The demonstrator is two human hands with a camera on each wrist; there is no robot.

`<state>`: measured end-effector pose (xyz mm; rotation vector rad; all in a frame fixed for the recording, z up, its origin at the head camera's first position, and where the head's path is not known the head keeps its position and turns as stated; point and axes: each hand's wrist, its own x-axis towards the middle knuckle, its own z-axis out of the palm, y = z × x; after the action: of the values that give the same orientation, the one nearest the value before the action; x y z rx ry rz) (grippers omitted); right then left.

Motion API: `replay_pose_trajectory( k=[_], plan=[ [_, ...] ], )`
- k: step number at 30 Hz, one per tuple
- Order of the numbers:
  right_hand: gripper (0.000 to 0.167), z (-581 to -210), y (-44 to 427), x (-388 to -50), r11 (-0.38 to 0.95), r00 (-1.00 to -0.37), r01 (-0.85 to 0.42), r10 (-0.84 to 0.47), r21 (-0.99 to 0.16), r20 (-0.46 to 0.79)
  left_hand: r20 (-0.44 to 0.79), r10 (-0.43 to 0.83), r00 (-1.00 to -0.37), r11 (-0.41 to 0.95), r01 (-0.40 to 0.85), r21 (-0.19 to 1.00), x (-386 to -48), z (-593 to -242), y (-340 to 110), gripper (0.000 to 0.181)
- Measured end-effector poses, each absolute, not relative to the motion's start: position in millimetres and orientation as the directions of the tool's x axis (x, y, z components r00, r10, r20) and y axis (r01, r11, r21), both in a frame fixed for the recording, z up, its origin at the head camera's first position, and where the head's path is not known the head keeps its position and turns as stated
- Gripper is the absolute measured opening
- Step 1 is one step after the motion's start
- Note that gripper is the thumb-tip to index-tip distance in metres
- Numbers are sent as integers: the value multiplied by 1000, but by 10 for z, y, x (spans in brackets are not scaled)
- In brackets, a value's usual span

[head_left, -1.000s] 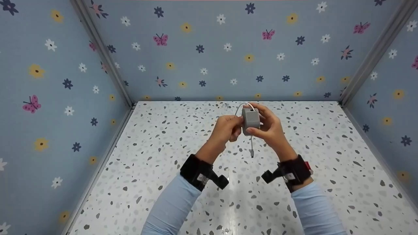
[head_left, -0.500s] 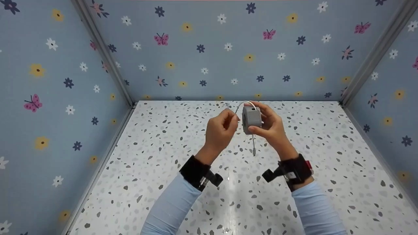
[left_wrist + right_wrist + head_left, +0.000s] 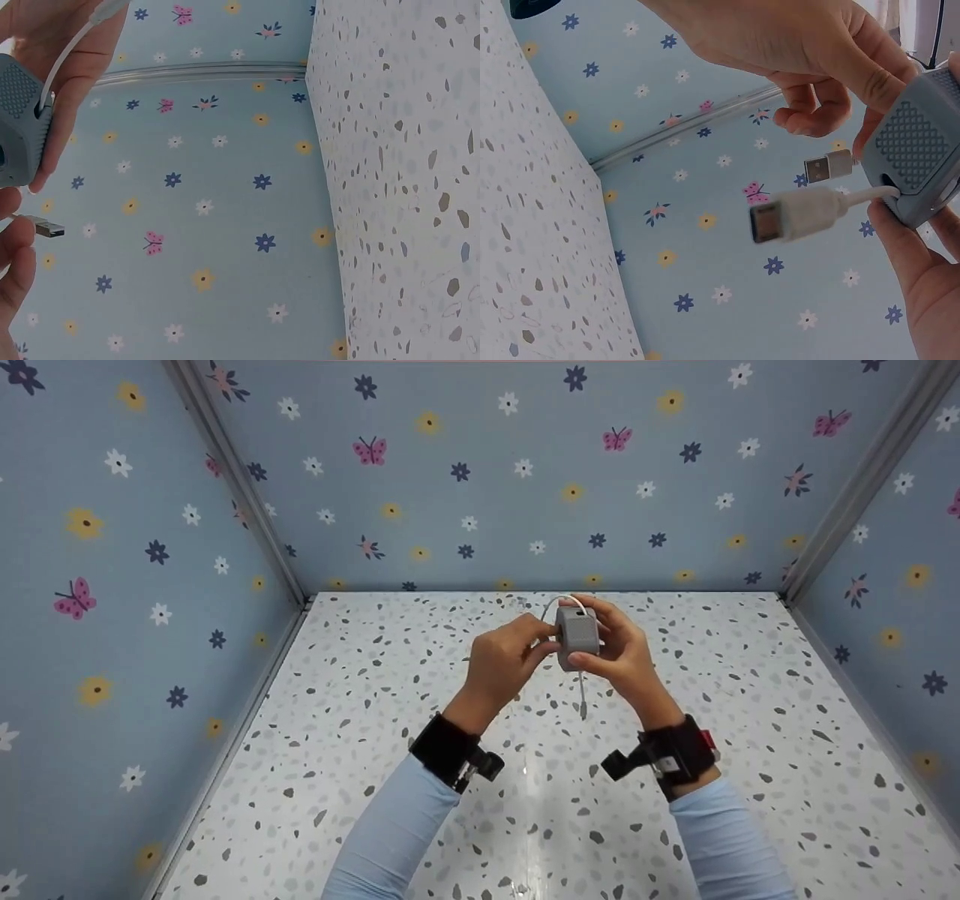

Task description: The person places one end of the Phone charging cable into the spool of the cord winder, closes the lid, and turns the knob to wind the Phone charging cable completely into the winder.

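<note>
grey box [image 3: 579, 631]: held up in the air above the far part of the speckled tabletop [image 3: 337, 780]; textured faces, rounded edges, a slot where a cord comes out.
right hand [image 3: 622, 649]: curled round the box from its right side, thumb on the near lower edge, fingers reaching over the far top; it has hold of the box.
left hand [image 3: 501, 656]: fingers bent, thumb and a fingertip at the box's left face; the contact is partly hidden, so whether they pinch something there cannot be told.
white cable [image 3: 866, 196]: leaves the slot in the right wrist view; in the head view one length arches over the box's top and another hangs below it.
near plug [image 3: 802, 216]: white body, metal mouth, dangling free of the fingers.
second plug [image 3: 829, 166]: looks smaller, just beside the box in the same view.
wrists: a black band with a camera arm on each, left band [image 3: 444, 746] and right band [image 3: 679, 754].
sleeves [image 3: 390, 832]: light blue.
back wall [image 3: 495, 529]: blue, printed with flowers and butterflies.
metal strips [image 3: 238, 484]: along the corners where the walls meet.
</note>
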<state>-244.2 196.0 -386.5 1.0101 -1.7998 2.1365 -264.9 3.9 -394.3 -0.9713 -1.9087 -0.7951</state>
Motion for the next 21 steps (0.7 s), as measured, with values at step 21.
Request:
replay_pose_trajectory(
  k=[21],
  plan=[
    [65,-3903,1948,-2447,-198,-730,-592,-280,-781,624,-79,392,-916,-262,-194,945,-2455,-3667,156,30]
  ],
)
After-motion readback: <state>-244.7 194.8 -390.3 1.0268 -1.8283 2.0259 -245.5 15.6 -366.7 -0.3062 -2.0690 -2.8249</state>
